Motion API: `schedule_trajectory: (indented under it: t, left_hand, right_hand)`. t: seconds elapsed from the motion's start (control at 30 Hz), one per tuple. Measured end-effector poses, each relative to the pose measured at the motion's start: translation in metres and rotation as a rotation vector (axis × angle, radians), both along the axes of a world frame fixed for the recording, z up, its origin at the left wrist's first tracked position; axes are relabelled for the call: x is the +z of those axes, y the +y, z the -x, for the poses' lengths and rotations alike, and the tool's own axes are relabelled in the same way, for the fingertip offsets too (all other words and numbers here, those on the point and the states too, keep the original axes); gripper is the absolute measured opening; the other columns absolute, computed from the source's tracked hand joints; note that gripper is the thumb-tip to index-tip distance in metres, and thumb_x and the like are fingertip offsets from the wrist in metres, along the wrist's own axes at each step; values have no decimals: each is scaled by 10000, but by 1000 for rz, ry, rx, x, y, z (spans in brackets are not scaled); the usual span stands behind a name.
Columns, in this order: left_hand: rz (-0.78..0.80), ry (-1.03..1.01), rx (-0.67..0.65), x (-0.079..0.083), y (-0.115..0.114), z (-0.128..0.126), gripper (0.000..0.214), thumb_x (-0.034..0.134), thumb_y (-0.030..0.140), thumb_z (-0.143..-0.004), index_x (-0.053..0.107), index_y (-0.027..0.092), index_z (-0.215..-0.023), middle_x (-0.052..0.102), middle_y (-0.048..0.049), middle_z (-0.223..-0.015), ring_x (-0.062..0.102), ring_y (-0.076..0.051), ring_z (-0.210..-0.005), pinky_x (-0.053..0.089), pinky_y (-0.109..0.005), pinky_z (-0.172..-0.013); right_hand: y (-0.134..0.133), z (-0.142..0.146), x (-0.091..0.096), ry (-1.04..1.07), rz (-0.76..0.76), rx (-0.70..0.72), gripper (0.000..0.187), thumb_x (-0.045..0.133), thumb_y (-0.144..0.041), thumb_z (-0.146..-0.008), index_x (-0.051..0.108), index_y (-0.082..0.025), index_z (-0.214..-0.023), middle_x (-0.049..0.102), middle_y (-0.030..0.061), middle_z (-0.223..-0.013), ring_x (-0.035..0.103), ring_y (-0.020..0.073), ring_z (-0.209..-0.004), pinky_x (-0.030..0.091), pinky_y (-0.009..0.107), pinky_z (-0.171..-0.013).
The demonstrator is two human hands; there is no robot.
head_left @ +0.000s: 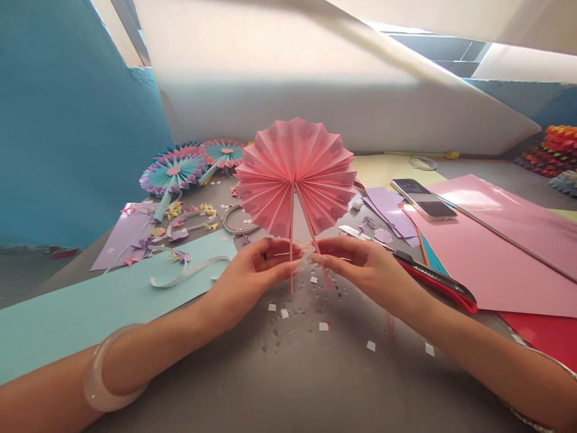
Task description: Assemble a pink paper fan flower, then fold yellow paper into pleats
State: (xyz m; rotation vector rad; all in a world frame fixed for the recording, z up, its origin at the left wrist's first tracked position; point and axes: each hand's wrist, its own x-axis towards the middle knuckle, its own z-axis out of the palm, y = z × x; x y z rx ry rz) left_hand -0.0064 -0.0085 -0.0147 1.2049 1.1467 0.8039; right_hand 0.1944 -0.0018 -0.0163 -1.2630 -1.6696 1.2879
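Note:
A pink pleated paper fan (pixel 295 162) stands upright in front of me, spread into a nearly full circle with a narrow gap at the bottom. My left hand (pixel 265 264) pinches the strip along the left side of that gap. The strip on the right side is pinched by my right hand (pixel 347 255). The two strips run down between my fingertips and stay slightly apart. A clear ring of tape (pixel 112 373) sits around my left wrist. Beside my right hand lies a red and black utility knife (pixel 435 279).
Finished paper fans (pixel 174 172) lie at the back left, near paper scraps (pixel 144 243) and a light blue sheet (pixel 58 319). To the right, a phone (pixel 424 198) rests on pink sheets (pixel 509 240). White paper bits (pixel 323 326) dot the grey table (pixel 288 385).

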Motion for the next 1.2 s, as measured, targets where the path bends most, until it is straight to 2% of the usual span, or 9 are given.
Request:
schedule_trajectory:
  t: [0.2, 0.37, 0.5, 0.6, 0.73, 0.87, 1.03, 1.13, 1.2]
  left_hand:
    - [-8, -97, -3, -10, -8, -1, 275, 732, 361, -842, 611, 212, -1040, 735, -16, -1116, 659, -192, -1076, 491, -285, -900]
    - [-24, -217, -15, -17, -9, -3, 235, 724, 301, -861, 596, 212, -1037, 737, -25, -1131, 643, -225, -1141, 477, -354, -969]
    - [-43, -292, -6, -18, -7, -3, 241, 724, 273, -866, 598, 199, -1058, 735, -26, -1131, 656, -197, -1112, 491, -314, -948]
    - [-49, -294, 6, -18, -6, -3, 239, 726, 279, -865, 603, 200, -1054, 737, -15, -1120, 675, -162, -1038, 498, -273, -890]
    - [-55, -304, 17, -19, -6, -5, 246, 727, 277, -862, 591, 194, -1049, 732, -28, -1129, 662, -175, -1054, 495, -288, -883]
    - [-83, -329, 28, -21, -5, -6, 237, 731, 260, -857, 581, 183, -1024, 723, -39, -1151, 647, -184, -1098, 473, -315, -949]
    - [-97, -392, 54, -21, -3, -6, 194, 733, 212, -850, 542, 195, -877, 739, -12, -1129, 628, -185, -1157, 454, -349, -1019]
    - [-88, -361, 43, -20, -3, -5, 161, 738, 240, -842, 591, 190, -885, 739, -20, -1124, 618, -204, -1171, 457, -348, -1018]
    - [-102, -333, 39, -21, -4, -4, 206, 737, 251, -841, 650, 184, -1016, 718, -33, -1177, 586, -214, -1211, 427, -346, -1057]
  right_hand:
    - [-6, 7, -10, 117, -31, 12, 235, 703, -378, -817, 706, -232, -1002, 746, 22, -936, 696, 175, -900, 577, 302, -767]
    - [-7, 7, -11, 173, -8, 26, 237, 701, -359, -819, 709, -239, -1023, 738, 18, -970, 688, 159, -904, 581, 285, -771]
    - [-9, 5, -14, 217, -53, 45, 297, 711, -296, -813, 689, -275, -1108, 707, 3, -1048, 676, 131, -939, 586, 263, -813]
    - [-11, 5, -16, 205, -53, -4, 319, 726, -288, -806, 661, -275, -1118, 698, -11, -960, 685, 116, -890, 592, 252, -801]
    - [-15, 8, -19, 206, -50, -85, 258, 755, -329, -782, 634, -228, -986, 703, 1, -919, 696, 133, -876, 605, 256, -755]
    - [-16, 12, -25, 167, -224, -69, 149, 696, -273, -835, 659, -227, -972, 711, 12, -957, 697, 135, -891, 602, 268, -780]
    - [-16, 14, -31, 36, -505, 12, 228, 584, -159, -901, 692, -227, -1090, 702, 33, -1046, 675, 132, -898, 578, 298, -832]
    - [-14, 14, -32, 10, -556, 17, 250, 576, -141, -907, 700, -225, -1107, 705, 31, -1023, 669, 134, -899, 568, 295, -836]
    - [-14, 14, -33, 23, -540, 22, 265, 583, -145, -906, 695, -228, -1131, 702, 30, -1023, 676, 131, -880, 576, 289, -821]
